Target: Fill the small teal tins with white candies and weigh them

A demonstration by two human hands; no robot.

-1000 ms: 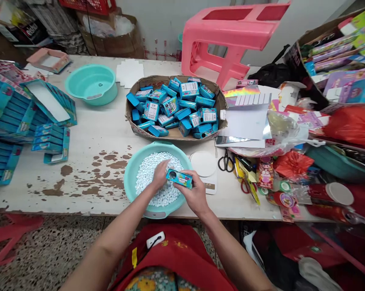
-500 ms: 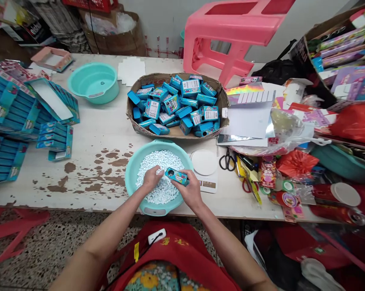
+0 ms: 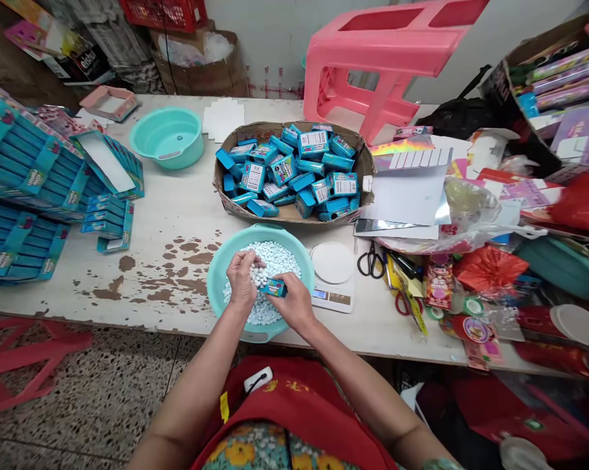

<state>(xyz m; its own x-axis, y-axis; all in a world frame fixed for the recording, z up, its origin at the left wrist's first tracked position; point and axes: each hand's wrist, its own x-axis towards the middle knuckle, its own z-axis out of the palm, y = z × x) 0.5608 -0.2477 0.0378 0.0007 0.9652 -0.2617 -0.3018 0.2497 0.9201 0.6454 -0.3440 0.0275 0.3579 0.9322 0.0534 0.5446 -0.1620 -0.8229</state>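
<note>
Over a round, smooth turquoise plastic bowl (image 3: 216, 281) of small white pellets (image 3: 275, 256), a worker's right hand (image 3: 296, 301) grips a blue box-shaped tin (image 3: 273, 287) between thumb and fingers; the left hand (image 3: 242, 281), fingers curled, cups pellets beside the tin's end. The bowl sits at the front edge of a white surface (image 3: 177, 215) flaked to brown, before a cardboard tray (image 3: 219, 183) of similar tins. A pink stool (image 3: 382, 49) rests by the back edge; the floor (image 3: 128, 391) is speckled. The tin's long axis runs sideways, its free end pointing left.
</note>
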